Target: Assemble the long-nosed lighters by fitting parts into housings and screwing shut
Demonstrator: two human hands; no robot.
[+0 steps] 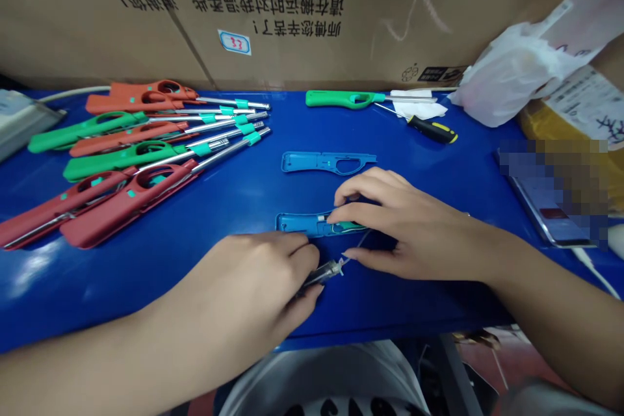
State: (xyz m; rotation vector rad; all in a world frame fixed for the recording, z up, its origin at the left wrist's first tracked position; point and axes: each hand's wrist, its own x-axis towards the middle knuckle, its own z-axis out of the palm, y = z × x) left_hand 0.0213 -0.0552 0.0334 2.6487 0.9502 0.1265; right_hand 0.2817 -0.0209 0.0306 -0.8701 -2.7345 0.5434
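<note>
Left hand [273,279]: fingers closed on a clear tank [322,273], tilted, with a thin tube [361,242] running from its end to the lower shell [288,223]. Right hand [400,221]: fingertips at the fittings in that shell, exact contact hidden. Upper shell [312,164], also blue: lying apart, just beyond. Left side of table [234,201]: red, orange and green lighters [121,157], fanned, some overlapping. Far edge: one green lighter [331,99], its rod across a tissue [424,108]; screwdriver [433,130] alongside. Right: phone [546,208], cable attached. Behind: carton [195,26], print inverted.
</note>
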